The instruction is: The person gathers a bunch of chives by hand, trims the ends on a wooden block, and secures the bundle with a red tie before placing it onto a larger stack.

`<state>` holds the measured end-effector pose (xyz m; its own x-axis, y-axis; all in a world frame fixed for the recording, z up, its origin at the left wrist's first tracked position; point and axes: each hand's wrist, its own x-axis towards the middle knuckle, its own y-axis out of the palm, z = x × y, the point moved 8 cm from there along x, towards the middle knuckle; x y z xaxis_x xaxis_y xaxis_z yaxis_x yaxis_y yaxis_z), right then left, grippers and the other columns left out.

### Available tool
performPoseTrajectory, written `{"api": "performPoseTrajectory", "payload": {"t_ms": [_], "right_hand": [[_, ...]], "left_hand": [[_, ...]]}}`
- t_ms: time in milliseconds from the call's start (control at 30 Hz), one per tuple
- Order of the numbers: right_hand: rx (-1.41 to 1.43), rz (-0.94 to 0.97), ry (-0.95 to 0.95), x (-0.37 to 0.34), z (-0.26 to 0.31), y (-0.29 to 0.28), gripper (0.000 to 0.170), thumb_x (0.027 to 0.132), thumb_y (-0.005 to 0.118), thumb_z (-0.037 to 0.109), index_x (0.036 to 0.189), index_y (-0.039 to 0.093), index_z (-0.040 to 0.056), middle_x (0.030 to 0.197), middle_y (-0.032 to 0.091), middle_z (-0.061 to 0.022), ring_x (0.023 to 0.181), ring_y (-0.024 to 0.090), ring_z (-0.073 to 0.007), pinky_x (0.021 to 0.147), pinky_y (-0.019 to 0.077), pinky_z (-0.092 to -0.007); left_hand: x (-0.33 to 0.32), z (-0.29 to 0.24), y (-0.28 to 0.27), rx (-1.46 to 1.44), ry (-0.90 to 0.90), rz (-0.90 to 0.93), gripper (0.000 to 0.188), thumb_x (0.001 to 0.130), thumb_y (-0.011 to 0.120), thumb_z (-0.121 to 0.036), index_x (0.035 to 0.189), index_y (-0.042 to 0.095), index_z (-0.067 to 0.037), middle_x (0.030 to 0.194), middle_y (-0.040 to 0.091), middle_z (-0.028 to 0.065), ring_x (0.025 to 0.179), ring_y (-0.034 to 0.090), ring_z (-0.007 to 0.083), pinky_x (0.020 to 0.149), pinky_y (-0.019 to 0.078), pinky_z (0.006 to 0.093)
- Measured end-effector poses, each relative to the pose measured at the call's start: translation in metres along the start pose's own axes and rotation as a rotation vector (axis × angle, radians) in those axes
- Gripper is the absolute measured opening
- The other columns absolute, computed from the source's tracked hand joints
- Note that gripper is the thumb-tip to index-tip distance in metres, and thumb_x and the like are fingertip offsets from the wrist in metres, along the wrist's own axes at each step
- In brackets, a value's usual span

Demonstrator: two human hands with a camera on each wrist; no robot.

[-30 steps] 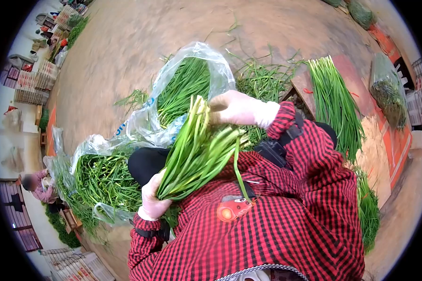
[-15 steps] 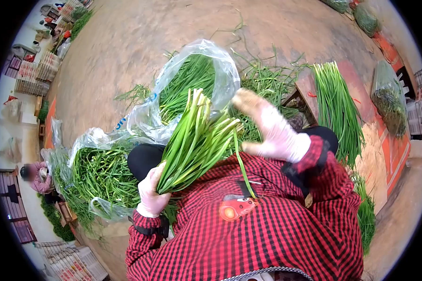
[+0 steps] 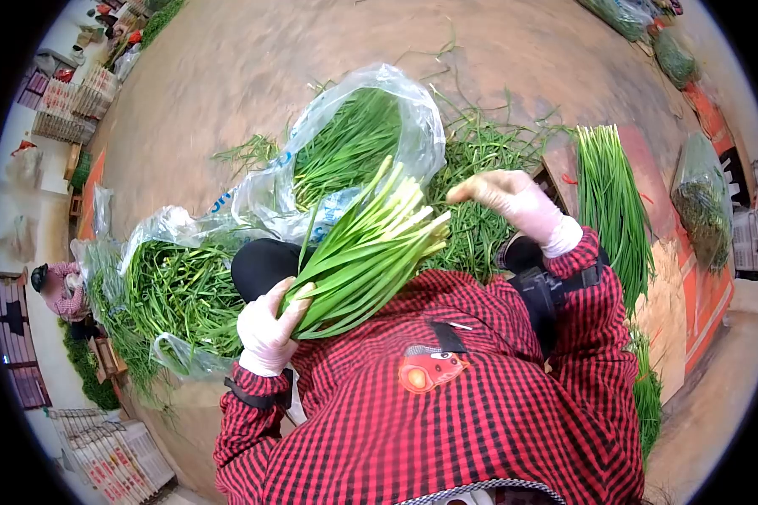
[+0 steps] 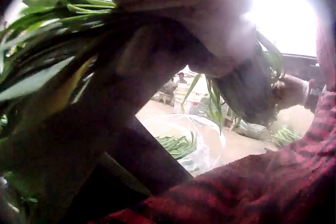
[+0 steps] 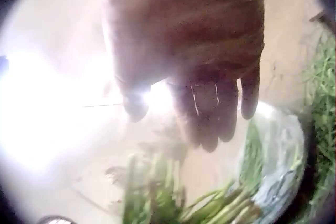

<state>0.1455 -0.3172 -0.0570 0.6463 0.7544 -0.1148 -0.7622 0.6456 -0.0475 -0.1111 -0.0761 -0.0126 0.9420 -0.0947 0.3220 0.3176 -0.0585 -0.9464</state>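
Observation:
My gloved left hand (image 3: 269,332) grips a bunch of green chives (image 3: 358,269) by its leafy end over my lap. The pale cut ends point up and to the right, slightly fanned. In the left wrist view the leaves (image 4: 52,40) spread out from under the hand, in deep shade. To the right of the pale ends, my gloved right hand (image 3: 514,202) hangs in the air with nothing in it. The right wrist view shows its fingers (image 5: 210,119) extended above the stalk ends (image 5: 157,192).
A clear plastic bag (image 3: 429,118) of chives stands in front of me, another open bag (image 3: 173,223) to the left. Loose chives (image 3: 480,160) litter the floor. At right, a long neat bundle (image 3: 606,194) lies on a board (image 3: 648,168). A person (image 3: 61,290) sits far left.
My right hand has drawn back from the stalk ends to the right. The bunch has tilted right with its ends closer together, and the long leaf hanging over my shirt is gone from view.

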Motion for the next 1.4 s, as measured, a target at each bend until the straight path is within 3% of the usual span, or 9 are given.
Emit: {"api": "performPoseTrajectory", "payload": {"t_ms": [133, 467, 533, 600, 700, 833, 967, 1200, 1400], "right_hand": [[-0.39, 0.176, 0.096, 0.007, 0.01, 0.053, 0.045, 0.091, 0.069, 0.043, 0.099, 0.072, -0.0017, 0.095, 0.072, -0.0186, 0.086, 0.068, -0.0222, 0.079, 0.0528, -0.0346], [0.152, -0.137, -0.155, 0.001, 0.008, -0.003, 0.015, 0.093, 0.068, 0.015, 0.093, 0.071, 0.0, 0.094, 0.071, -0.0071, 0.088, 0.066, -0.0145, 0.089, 0.0511, -0.0301], [0.095, -0.278, -0.023, 0.003, -0.027, -0.04, 0.027, 0.09, 0.072, 0.024, 0.102, 0.07, 0.0, 0.104, 0.07, -0.0114, 0.1, 0.066, -0.0207, 0.095, 0.0494, -0.0354], [-0.703, -0.429, -0.002, -0.005, -0.028, -0.052, 0.051, 0.085, 0.076, 0.037, 0.118, 0.064, 0.0005, 0.12, 0.066, -0.0165, 0.115, 0.061, -0.0276, 0.1, 0.0462, -0.0406], [-0.377, -0.239, -0.058, 0.0, -0.016, -0.017, 0.074, 0.088, 0.072, 0.045, 0.143, 0.047, 0.0019, 0.133, 0.06, -0.0178, 0.122, 0.057, -0.028, 0.106, 0.0432, -0.0395], [-0.435, 0.069, -0.012, 0.001, -0.019, 0.019, 0.06, 0.09, 0.07, 0.038, 0.135, 0.056, 0.0003, 0.123, 0.066, -0.0191, 0.115, 0.062, -0.0259, 0.103, 0.046, -0.0355], [-0.376, -0.373, 0.082, 0.011, -0.037, -0.035, 0.046, 0.089, 0.071, 0.026, 0.126, 0.063, -0.0006, 0.121, 0.067, -0.0187, 0.112, 0.064, -0.0236, 0.099, 0.0482, -0.0325], [-0.42, -0.339, -0.591, 0.011, 0.065, -0.007, 0.017, 0.088, 0.068, 0.011, 0.104, 0.072, 0.0072, 0.111, 0.069, -0.0103, 0.107, 0.064, -0.025, 0.096, 0.048, -0.0355], [-0.677, -0.31, -0.505, 0.026, 0.054, 0.015, 0.025, 0.084, 0.073, 0.031, 0.093, 0.075, 0.0077, 0.123, 0.064, -0.0174, 0.119, 0.057, -0.035, 0.102, 0.0448, -0.0444]], "left_hand": [[0.006, -0.005, 0.003, 0.039, 0.035, 0.022, 0.049, 0.073, 0.071, -0.009, 0.119, 0.07, -0.026, 0.114, 0.069, 0.0066, 0.074, 0.064, 0.0221, 0.062, 0.05, 0.0348], [0.0, 0.009, 0.01, -0.258, -0.12, 0.051, 0.065, 0.067, 0.074, -0.002, 0.13, 0.064, -0.017, 0.112, 0.069, 0.0098, 0.09, 0.07, 0.0275, 0.075, 0.0552, 0.0349], [-0.004, 0.017, 0.018, -0.482, -0.266, 0.106, 0.071, 0.066, 0.074, 0.002, 0.134, 0.061, -0.012, 0.114, 0.069, 0.0121, 0.096, 0.07, 0.0311, 0.082, 0.056, 0.0355], [-0.013, 0.022, 0.038, -0.85, -0.428, 0.16, 0.072, 0.073, 0.066, 0.01, 0.142, 0.049, 0.0, 0.127, 0.065, 0.0132, 0.112, 0.066, 0.0215, 0.097, 0.0508, 0.0314], [-0.03, 0.015, 0.07, -1.515, -0.732, 0.346, 0.084, 0.074, 0.064, 0.015, 0.151, 0.036, -0.002, 0.136, 0.057, 0.0058, 0.123, 0.055, 0.0147, 0.103, 0.0449, 0.0305], [-0.032, 0.003, 0.073, -1.795, -1.024, 0.419, 0.063, 0.072, 0.066, 0.011, 0.132, 0.051, 0.001, 0.095, 0.066, 0.0122, 0.062, 0.06, 0.0163, 0.055, 0.0501, 0.0292], [-0.03, -0.005, 0.078, -1.91, -0.992, 0.435, 0.055, 0.073, 0.068, 0.005, 0.126, 0.053, 0.004, 0.091, 0.066, 0.015, 0.062, 0.06, 0.0186, 0.056, 0.0515, 0.0303], [-0.015, -0.005, 0.074, -1.552, -0.844, 0.254, 0.064, 0.075, 0.065, 0.011, 0.136, 0.05, -0.001, 0.117, 0.067, 0.0102, 0.089, 0.065, 0.0135, 0.074, 0.0533, 0.0258], [-0.014, -0.009, 0.069, -1.318, -0.585, 0.221, 0.074, 0.076, 0.06, 0.016, 0.146, 0.042, 0.0, 0.131, 0.061, 0.007, 0.117, 0.059, 0.0139, 0.101, 0.0453, 0.0291]]}}
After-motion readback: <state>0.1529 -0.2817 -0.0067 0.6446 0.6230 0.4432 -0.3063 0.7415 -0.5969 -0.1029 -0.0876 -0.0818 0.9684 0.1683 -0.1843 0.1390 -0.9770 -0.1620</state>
